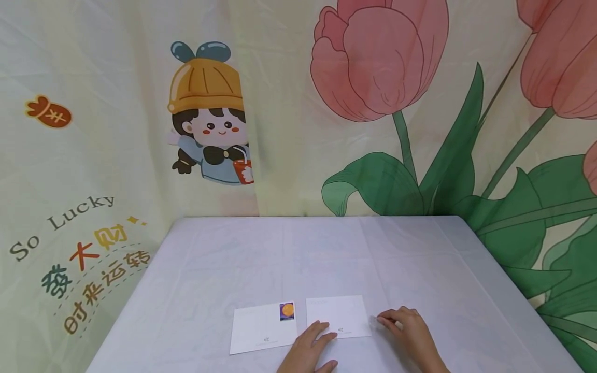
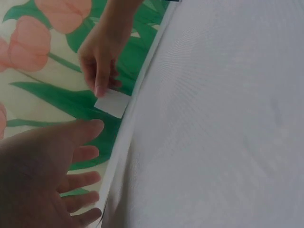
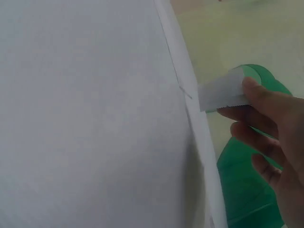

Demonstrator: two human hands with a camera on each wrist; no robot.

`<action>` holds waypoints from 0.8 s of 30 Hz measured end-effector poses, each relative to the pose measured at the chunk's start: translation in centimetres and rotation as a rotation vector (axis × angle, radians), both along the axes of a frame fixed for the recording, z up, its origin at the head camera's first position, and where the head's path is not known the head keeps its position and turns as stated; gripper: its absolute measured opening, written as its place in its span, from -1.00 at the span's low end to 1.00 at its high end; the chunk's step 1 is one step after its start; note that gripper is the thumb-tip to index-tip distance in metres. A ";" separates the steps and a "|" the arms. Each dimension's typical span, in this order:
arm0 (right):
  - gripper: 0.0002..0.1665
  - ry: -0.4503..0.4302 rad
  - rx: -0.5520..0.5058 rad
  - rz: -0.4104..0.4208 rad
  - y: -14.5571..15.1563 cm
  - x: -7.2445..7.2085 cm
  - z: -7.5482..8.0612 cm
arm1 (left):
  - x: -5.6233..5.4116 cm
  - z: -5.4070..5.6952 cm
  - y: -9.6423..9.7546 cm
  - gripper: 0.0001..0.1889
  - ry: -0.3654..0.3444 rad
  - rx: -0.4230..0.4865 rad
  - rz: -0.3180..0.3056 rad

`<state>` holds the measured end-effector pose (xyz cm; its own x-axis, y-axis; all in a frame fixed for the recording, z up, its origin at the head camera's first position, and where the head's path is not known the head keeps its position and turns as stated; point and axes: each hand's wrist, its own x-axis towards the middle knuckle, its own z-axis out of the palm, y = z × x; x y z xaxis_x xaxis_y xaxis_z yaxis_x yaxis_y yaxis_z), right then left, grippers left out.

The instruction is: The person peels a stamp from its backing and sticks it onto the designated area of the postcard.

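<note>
On the table lie two white cards. The left card (image 1: 256, 326) bears a purple postage stamp (image 1: 286, 311) with an orange disc in its upper right corner. The right card (image 1: 342, 311) carries only a small printed mark near its bottom edge. My left hand (image 1: 310, 347) rests at the lower left corner of the right card, fingers relaxed and spread. Just right of that card, my right hand (image 1: 410, 331) pinches a small whitish stamp (image 3: 223, 90) between thumb and fingers. Its edge looks serrated in the right wrist view; its printed face, if any, is not visible.
A pale cloth (image 1: 289, 259) covers the table. Behind it hangs a curtain (image 1: 284, 103) printed with tulips and a cartoon figure. The table's far edge meets this curtain.
</note>
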<state>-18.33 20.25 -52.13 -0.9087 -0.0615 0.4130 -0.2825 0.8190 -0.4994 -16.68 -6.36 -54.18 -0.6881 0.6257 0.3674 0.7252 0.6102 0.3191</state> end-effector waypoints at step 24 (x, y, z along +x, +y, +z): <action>-0.89 0.009 -0.378 0.288 -5.7 1.0 2.2 | 0.0 1.1 0.7 -0.77 -0.247 0.448 -0.008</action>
<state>-17.37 14.54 -49.93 -0.8729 -0.1540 0.4630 -0.4771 0.4685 -0.7435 -16.71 -5.70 -53.06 -0.7843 0.4493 0.4279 0.5991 0.3693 0.7104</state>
